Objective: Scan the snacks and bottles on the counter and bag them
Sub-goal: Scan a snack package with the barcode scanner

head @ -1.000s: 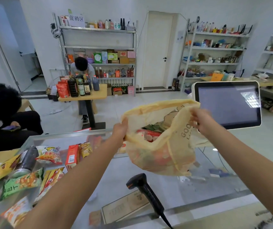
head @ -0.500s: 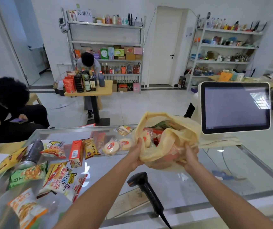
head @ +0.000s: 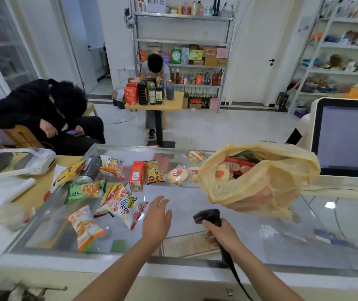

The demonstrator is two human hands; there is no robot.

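Observation:
A yellow plastic bag [head: 264, 187] holding packed snacks stands open on the glass counter [head: 195, 198], right of centre. My right hand [head: 221, 233] grips the black barcode scanner [head: 208, 216] just in front of the bag. My left hand [head: 157, 218] hovers open above the counter, fingers spread, close to a white and pink snack packet [head: 119, 205]. Several more snacks lie to the left: an orange packet [head: 84, 227], a green packet [head: 85, 190], a red carton [head: 136, 175], a dark bottle [head: 90, 168] lying down and round cakes in wrappers [head: 177, 175].
A touchscreen terminal [head: 347, 135] stands at the right behind the bag. A white device [head: 17, 160] and white bags [head: 2, 190] lie on the wooden table at left. A seated person in black is beyond the counter at left; another sits at a far table with bottles.
Both hands have let go of the yellow bag, which now rests on the counter. My right hand has taken hold of the scanner. My left hand has moved left toward the loose snacks.

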